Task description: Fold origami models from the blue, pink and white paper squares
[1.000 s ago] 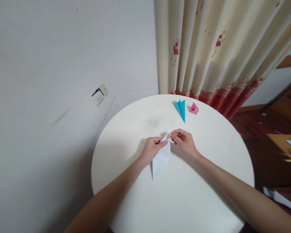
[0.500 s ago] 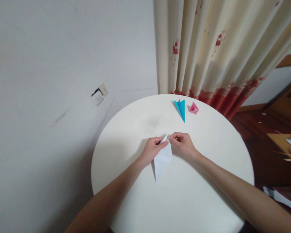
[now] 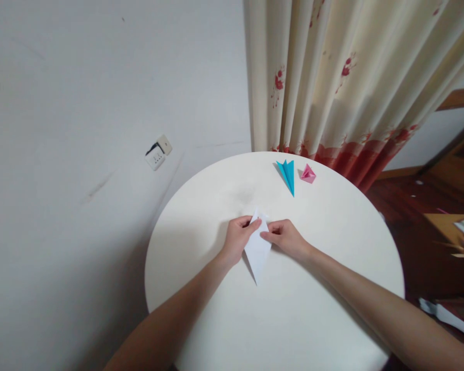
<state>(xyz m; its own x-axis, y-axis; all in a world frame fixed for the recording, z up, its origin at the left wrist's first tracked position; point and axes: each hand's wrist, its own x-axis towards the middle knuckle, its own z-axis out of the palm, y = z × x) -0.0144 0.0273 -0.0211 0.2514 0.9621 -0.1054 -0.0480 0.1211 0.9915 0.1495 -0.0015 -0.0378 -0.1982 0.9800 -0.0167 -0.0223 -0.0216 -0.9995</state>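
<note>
A folded white paper, long and pointed toward me, lies on the round white table. My left hand pinches its upper left edge with thumb and fingers. My right hand presses on its upper right edge, fingers curled. The paper's top tip pokes up between the two hands.
A folded blue paper shape and a small pink folded paper lie at the table's far edge. Behind them hangs a cream curtain with red flowers. A wall socket sits at the left; dark wooden floor and papers lie at the right.
Both hands and the white paper have shifted slightly left and nearer to me. My right hand has come down from the paper's top flap onto its right edge.
</note>
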